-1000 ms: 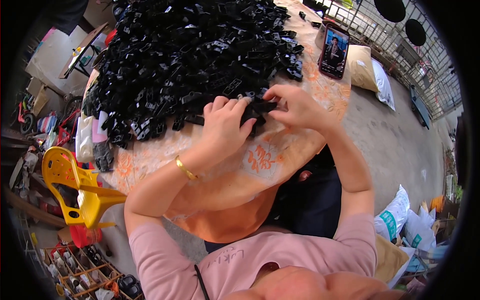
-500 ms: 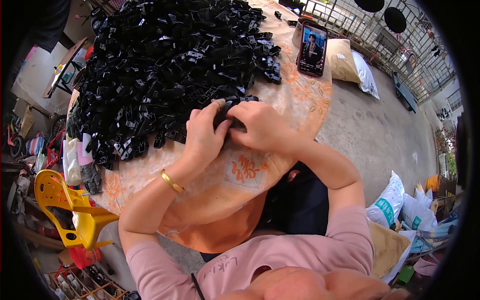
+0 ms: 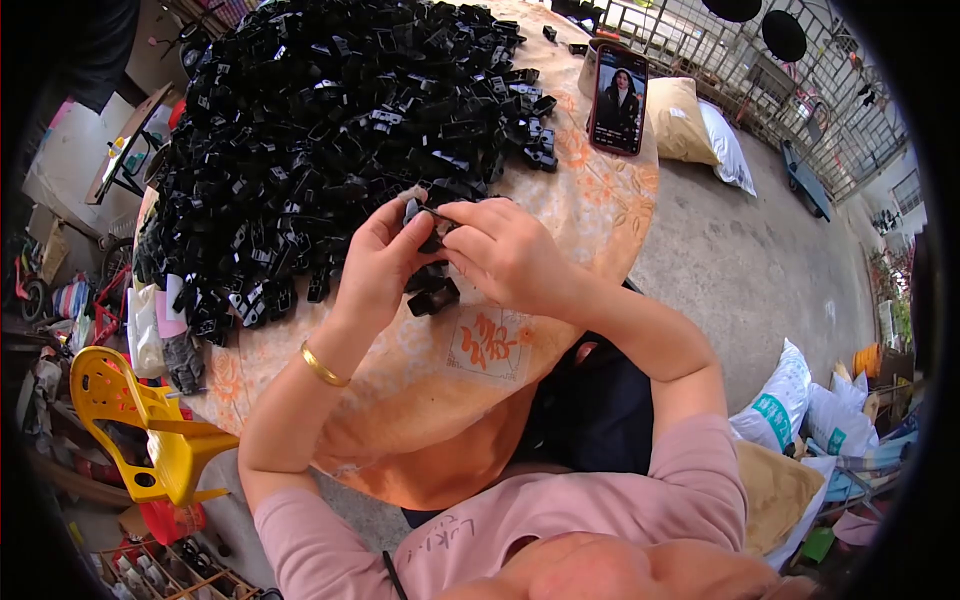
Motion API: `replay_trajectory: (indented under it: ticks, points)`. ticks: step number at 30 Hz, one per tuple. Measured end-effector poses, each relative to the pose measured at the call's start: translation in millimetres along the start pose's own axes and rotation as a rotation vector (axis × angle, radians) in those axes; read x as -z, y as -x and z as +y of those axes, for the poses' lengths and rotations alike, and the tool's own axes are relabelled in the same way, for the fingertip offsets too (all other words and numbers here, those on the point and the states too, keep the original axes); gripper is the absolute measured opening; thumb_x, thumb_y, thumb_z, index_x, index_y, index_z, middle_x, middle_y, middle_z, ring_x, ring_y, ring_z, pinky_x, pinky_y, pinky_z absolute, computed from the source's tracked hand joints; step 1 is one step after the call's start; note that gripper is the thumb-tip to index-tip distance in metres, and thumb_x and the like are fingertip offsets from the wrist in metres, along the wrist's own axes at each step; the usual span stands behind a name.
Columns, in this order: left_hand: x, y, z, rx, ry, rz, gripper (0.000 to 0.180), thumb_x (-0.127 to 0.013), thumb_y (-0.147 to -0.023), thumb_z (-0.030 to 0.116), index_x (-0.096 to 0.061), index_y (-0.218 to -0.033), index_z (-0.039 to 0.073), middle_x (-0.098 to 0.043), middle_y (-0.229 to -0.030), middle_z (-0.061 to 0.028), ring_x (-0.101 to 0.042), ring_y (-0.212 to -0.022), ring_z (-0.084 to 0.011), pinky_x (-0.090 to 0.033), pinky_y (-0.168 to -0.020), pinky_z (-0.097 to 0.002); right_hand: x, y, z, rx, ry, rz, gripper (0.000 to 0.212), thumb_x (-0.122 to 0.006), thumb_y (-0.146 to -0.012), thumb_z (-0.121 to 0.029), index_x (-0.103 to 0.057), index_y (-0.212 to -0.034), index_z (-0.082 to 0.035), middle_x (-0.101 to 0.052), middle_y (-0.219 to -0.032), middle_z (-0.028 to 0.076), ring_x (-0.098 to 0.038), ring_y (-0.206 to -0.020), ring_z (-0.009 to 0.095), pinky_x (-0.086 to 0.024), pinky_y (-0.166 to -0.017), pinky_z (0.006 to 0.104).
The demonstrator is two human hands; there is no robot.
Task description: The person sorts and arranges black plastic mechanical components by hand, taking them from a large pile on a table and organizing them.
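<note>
A small black plastic part (image 3: 430, 238) is pinched between my two hands, above the near side of the round table. My left hand (image 3: 378, 262), with a gold bangle on its wrist, is closed on it from the left, and a greyish wrap covers one fingertip. From the right, my right hand (image 3: 520, 258) closes its thumb and fingers on the same part, hiding much of it. Just below my hands, another black plastic part (image 3: 433, 297) shows against the tablecloth. A large heap of similar black plastic parts (image 3: 330, 130) covers the table's far and left side.
An orange-patterned cloth covers the table (image 3: 605, 225). At its far right a phone (image 3: 618, 100) leans upright against a round container. A yellow plastic chair (image 3: 165, 430) stands at the left. Filled sacks (image 3: 775, 395) lie on the floor to the right.
My hands have lifted slightly from the edge of the heap, with a black part now showing between the fingers. Another black part has come into sight below them. The phone's picture has changed.
</note>
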State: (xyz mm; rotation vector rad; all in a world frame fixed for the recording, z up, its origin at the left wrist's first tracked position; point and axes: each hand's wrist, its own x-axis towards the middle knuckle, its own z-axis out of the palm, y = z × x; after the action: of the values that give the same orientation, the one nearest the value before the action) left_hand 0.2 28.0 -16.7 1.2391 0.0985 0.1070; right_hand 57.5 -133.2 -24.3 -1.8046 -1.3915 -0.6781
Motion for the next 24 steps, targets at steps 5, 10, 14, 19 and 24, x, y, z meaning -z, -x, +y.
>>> replay_trajectory:
  ticks: [5,10,14,19,24]
  points:
    - [10.2,5.0,8.6,-0.068,-0.258,-0.057,0.037,-0.056,-0.086,0.007,-0.047,-0.122,0.002,-0.060,-0.091,-0.0009,-0.057,-0.080,-0.0067,-0.047,-0.065,-0.0186,7.8,-6.8,7.7,0.102,-0.069,-0.071,0.013,-0.067,-0.070,-0.005,-0.057,-0.078,-0.002,-0.060,-0.103,0.014,-0.058,-0.083,0.029,-0.047,-0.073,0.0375]
    - [-0.9,10.8,21.3,-0.122,-0.326,-0.053,0.039,-0.055,-0.087,0.007,-0.047,-0.125,0.003,-0.059,-0.092,-0.0009,-0.055,-0.070,-0.0060,-0.041,-0.057,-0.0167,14.2,-10.5,14.0,0.119,-0.044,-0.040,0.014,-0.067,-0.069,-0.004,-0.057,-0.077,-0.002,-0.061,-0.101,0.013,-0.059,-0.082,0.028,-0.047,-0.073,0.0365]
    - [16.9,4.5,27.3,0.023,-0.416,-0.084,0.039,-0.053,-0.087,0.006,-0.046,-0.125,0.002,-0.059,-0.092,-0.0017,-0.053,-0.067,-0.0060,-0.040,-0.057,-0.0161,24.3,-12.2,29.6,-0.126,-0.310,-0.221,0.010,-0.067,-0.070,-0.001,-0.059,-0.075,-0.002,-0.064,-0.095,0.013,-0.061,-0.078,0.024,-0.048,-0.070,0.0315]
    - [22.6,0.4,31.9,-0.024,-0.283,-0.034,0.041,-0.051,-0.089,0.007,-0.041,-0.128,0.002,-0.057,-0.106,-0.0065,-0.057,-0.082,-0.0112,-0.047,-0.068,-0.0219,43.7,-2.6,64.8,-0.356,-0.269,-0.255,0.021,-0.069,-0.069,-0.005,-0.062,-0.089,-0.001,-0.062,-0.099,0.013,-0.060,-0.087,0.024,-0.047,-0.078,0.0307]
    - [33.6,-0.4,12.8,0.065,-0.014,-0.122,0.041,-0.053,-0.089,0.012,-0.042,-0.128,0.005,-0.057,-0.106,-0.0081,-0.058,-0.091,-0.0176,-0.050,-0.079,-0.0308,43.0,-8.1,46.7,-0.110,-0.078,-0.319,0.031,-0.069,-0.069,-0.012,-0.061,-0.098,-0.004,-0.060,-0.093,0.010,-0.052,-0.096,0.026,-0.045,-0.080,0.0334]
